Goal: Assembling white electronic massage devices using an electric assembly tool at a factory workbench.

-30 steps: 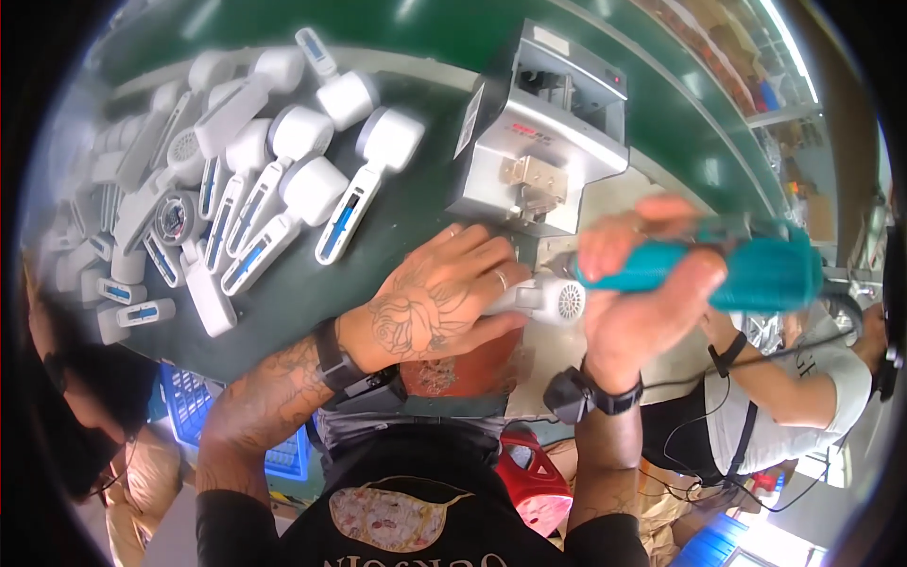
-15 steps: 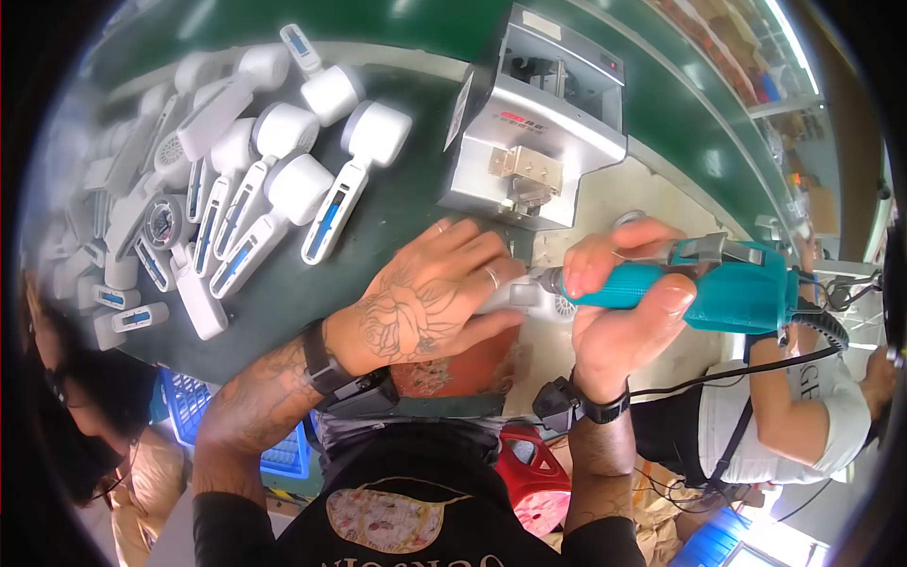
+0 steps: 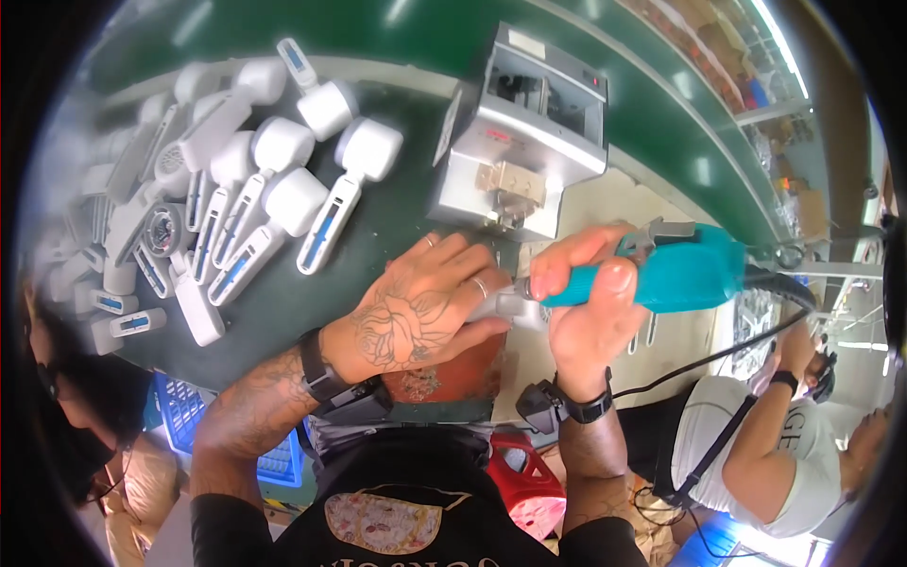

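Observation:
A white handheld fan (image 3: pixel 517 312) lies low over the table, mostly covered by my fingers. My left hand (image 3: pixel 416 307) is closed on it from the left, a ring showing on one finger. Coming in from the right, my right hand (image 3: pixel 597 317) wraps round a teal electric screwdriver (image 3: pixel 694 271), its tip pointing left at the fan's handle beside my left fingertips. Whether the tip touches a screw is hidden. Just beyond both hands stands a silver screw-feeder machine (image 3: pixel 518 151).
Many white handheld fans (image 3: pixel 283 144) are heaped on the green table (image 3: pixel 378 231) at the left. The screwdriver's black cable (image 3: pixel 727 352) runs off to the right. Below the table edge are a blue crate (image 3: pixel 279 463) and a red stool (image 3: pixel 524 487). A co-worker (image 3: pixel 789 454) sits at the right.
The view has shifted a little, so most things sit slightly further left. The screwdriver's back end has tipped upward in the picture; both hands keep their hold.

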### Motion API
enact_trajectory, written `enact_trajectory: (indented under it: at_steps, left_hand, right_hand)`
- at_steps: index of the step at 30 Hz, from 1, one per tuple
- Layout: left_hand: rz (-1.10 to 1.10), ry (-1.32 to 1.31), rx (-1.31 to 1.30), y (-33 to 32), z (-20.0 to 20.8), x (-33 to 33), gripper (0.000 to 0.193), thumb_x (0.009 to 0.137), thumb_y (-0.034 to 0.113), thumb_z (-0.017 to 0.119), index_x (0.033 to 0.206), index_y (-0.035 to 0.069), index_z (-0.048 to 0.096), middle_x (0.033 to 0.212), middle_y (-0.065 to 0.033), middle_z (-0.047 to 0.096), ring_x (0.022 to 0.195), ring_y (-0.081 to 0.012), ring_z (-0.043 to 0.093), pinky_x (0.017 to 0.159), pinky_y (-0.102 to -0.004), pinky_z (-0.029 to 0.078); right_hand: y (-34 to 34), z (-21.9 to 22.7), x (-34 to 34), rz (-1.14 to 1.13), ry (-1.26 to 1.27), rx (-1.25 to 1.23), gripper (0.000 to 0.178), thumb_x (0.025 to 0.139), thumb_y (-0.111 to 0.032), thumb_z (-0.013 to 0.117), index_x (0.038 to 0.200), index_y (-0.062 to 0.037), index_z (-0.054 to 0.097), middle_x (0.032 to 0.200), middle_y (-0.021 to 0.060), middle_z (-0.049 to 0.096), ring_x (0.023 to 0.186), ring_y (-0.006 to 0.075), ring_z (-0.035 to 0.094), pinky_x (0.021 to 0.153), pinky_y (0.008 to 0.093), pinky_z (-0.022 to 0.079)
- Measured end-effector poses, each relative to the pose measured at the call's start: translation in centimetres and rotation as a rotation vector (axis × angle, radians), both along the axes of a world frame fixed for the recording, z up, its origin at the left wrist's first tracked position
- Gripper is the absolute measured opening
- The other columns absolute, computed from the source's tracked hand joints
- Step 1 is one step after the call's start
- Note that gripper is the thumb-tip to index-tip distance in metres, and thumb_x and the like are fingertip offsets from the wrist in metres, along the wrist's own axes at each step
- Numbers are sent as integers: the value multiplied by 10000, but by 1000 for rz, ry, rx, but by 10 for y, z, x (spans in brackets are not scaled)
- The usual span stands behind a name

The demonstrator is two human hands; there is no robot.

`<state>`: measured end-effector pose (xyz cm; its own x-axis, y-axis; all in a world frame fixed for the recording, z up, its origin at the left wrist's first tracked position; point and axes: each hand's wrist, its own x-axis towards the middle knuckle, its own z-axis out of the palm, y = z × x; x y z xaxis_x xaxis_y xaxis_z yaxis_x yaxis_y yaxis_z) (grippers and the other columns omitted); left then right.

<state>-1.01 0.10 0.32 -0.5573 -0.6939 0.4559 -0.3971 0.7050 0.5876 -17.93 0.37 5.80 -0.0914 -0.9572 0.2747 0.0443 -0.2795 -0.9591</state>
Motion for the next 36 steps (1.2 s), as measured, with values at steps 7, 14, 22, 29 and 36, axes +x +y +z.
enact_trajectory:
  at_steps: [7,14,22,29,36]
  left_hand:
    - [-5,15,-10,1,0,4,410,815,259,775,1170,78,680,1029,-65,613,932,-257,585,840,-383,482]
    - [-50,4,18,5,-1,2,391,815,265,731,1117,28,658,1016,-108,569,973,-292,561,853,-406,470]
    - [-32,12,-20,-1,-2,5,311,829,228,710,1067,37,649,994,-110,558,946,-296,546,837,-408,456]
    - [-37,-56,46,1,-2,7,360,875,218,727,1203,76,686,1072,-73,619,972,-274,575,851,-400,448]
    - [-34,-39,59,5,-1,5,373,867,210,732,1209,70,688,1088,-75,634,968,-280,577,854,-398,451]
  right_hand:
    - [-36,25,21,-98,-25,-204,495,1032,-474,558,1082,18,536,681,78,536,611,198,541,580,345,463]
    - [-49,4,20,2,30,-219,348,1070,-347,528,1040,0,524,717,89,567,635,188,557,603,339,478]
    - [4,18,0,25,-76,-61,649,982,-616,547,1119,18,540,647,75,524,572,190,508,556,331,427]
    - [34,9,-1,-102,40,-65,711,938,-681,576,1108,8,533,626,49,493,518,166,470,524,322,408]
    - [39,4,-7,-85,40,-43,700,930,-686,585,1085,-6,521,626,56,494,530,172,486,518,324,407]
